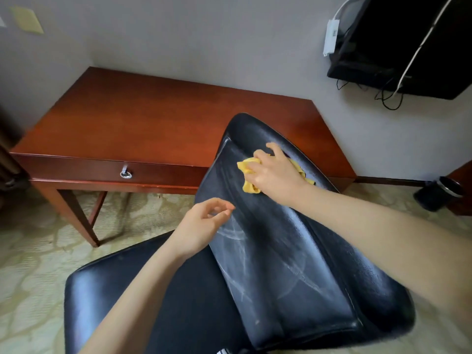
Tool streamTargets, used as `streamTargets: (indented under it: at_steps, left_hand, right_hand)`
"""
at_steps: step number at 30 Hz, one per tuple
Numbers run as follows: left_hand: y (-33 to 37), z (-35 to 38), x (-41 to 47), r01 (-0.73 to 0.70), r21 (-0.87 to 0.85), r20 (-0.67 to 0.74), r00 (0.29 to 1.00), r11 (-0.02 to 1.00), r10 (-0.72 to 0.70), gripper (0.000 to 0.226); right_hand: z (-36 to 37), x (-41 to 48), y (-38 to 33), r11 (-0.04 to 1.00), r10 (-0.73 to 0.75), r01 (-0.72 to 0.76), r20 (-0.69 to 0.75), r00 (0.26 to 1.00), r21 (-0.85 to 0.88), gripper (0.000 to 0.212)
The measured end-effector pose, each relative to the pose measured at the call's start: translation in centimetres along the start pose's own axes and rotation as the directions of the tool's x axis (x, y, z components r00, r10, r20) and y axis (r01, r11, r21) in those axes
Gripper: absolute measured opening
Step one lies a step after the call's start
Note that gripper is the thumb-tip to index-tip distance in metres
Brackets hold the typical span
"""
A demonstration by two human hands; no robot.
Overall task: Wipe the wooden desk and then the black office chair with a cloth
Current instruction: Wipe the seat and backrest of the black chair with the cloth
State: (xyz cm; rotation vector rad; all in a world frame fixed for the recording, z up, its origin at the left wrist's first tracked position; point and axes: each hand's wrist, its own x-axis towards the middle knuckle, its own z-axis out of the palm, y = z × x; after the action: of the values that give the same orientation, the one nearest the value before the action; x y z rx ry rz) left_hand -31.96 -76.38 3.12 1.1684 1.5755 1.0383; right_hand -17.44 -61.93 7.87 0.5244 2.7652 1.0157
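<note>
— What does the right hand point(274, 172) have?

— A crumpled yellow cloth point(248, 170). The fingers curl round it and press it against the backrest of the black chair point(293, 264), close to the backrest's top edge. Folds of cloth stick out on both sides of the hand.

— And just below that grip?

— Pale, hazy streaks cross the glossy black backrest.

— The left hand point(201, 226)?

— Down and to the left of the grip, at the backrest's left edge. It holds nothing, and the fingers are loosely curled. I cannot tell whether the fingertips touch the chair.

— Where is the desk point(153, 118)?

— Beyond the grip and stretching out to its left, against the wall. The top is reddish wood, with a metal drawer pull point(126, 174) on the front.

— Anything further out?

— Up and to the right of the grip, a dark television point(408, 47) hangs on the wall with cables point(390, 98) dangling below it. Far to the right, a black bin point(438, 194) stands on the patterned carpet point(33, 264).
</note>
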Motion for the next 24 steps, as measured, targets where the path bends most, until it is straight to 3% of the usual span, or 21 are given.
streamTargets:
  at_steps: [3,8,10,13,16,20,24]
  left_hand:
    - [-1.0,0.5,0.2,0.051,0.06,-0.007,0.999,0.997,-0.051,0.015]
    - [-1.7,2.1,1.8,0.05,0.224,0.0,0.999,0.973,-0.052,0.049]
    - [-1.6,3.1,2.7,0.031,0.284,0.04,0.998,0.958,-0.045,0.057]
    - [-1.5,4.8,3.7,0.024,0.344,0.104,0.993,0.939,-0.063,0.069]
    - [-1.7,6.5,4.1,-0.036,0.354,0.192,0.981,0.935,-0.035,0.079]
    - [-2.5,7.5,4.4,-0.068,0.287,0.223,0.975,0.955,0.003,0.085]
    - [-3.5,7.0,4.9,-0.073,0.187,0.151,0.987,0.98,0.044,0.08]
  right_hand:
    - [1.6,-0.6,-0.9,0.998,-0.037,0.027,0.158,0.987,0.063,0.021]
    - [1.4,-4.0,-2.0,0.977,-0.187,0.172,0.126,0.974,0.123,0.018]
    - [1.0,-5.7,-2.6,0.954,-0.28,0.253,0.182,0.942,0.159,0.021]
    - [-0.4,-8.5,-3.3,0.907,-0.413,0.375,0.225,0.883,0.192,0.007]
    - [-1.6,-11.5,-3.2,0.803,-0.588,0.52,0.247,0.77,0.29,0.005]
    - [-2.1,-12.8,-1.7,0.683,-0.718,0.622,0.196,0.668,0.382,0.016]
    - [-1.3,-9.0,0.1,0.664,-0.742,0.646,0.227,0.631,0.378,0.025]
